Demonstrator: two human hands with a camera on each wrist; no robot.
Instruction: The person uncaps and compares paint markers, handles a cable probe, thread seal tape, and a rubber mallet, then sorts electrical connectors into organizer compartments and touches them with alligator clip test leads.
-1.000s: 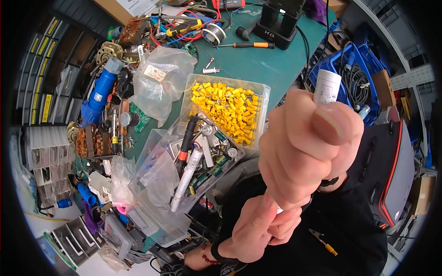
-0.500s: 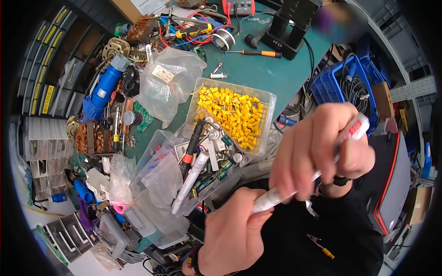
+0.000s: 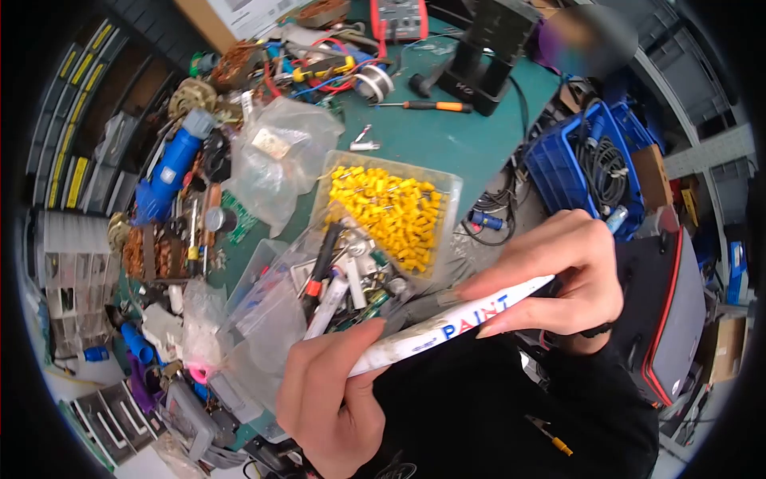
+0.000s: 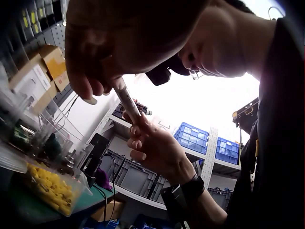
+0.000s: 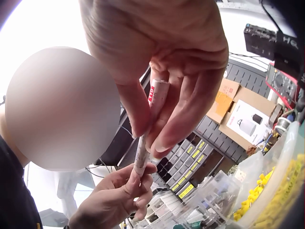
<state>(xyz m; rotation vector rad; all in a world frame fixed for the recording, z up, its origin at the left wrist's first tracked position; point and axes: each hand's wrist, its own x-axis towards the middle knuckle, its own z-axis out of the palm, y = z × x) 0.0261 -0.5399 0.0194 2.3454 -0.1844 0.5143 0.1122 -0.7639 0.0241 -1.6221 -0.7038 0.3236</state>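
A white paint marker (image 3: 447,326) lies across both hands in the head view, with "PAINT" in blue and red letters facing up. My left hand (image 3: 331,399) pinches its lower-left end between thumb and fingers. At the upper-right end, my right hand (image 3: 570,275) pinches it, thumb below and fingers above. From the right wrist, the marker (image 5: 145,138) stands steeply between the hands, a red patch near its top. Beneath the hands in the head view, a clear box of small parts holds another white marker (image 3: 325,307) and a black pen-like tool (image 3: 323,259) with a red band.
A clear box of yellow crimp caps (image 3: 383,211) sits on the green bench (image 3: 415,132). Clutter crowds the left, including a blue industrial plug (image 3: 171,168). A screwdriver (image 3: 435,105) and black stand (image 3: 487,68) are further back. A blue crate (image 3: 558,168) stands right.
The hands have spread apart from being stacked in front of the camera. The marker has turned from pointing toward the camera to lying crosswise, its lettering now showing.
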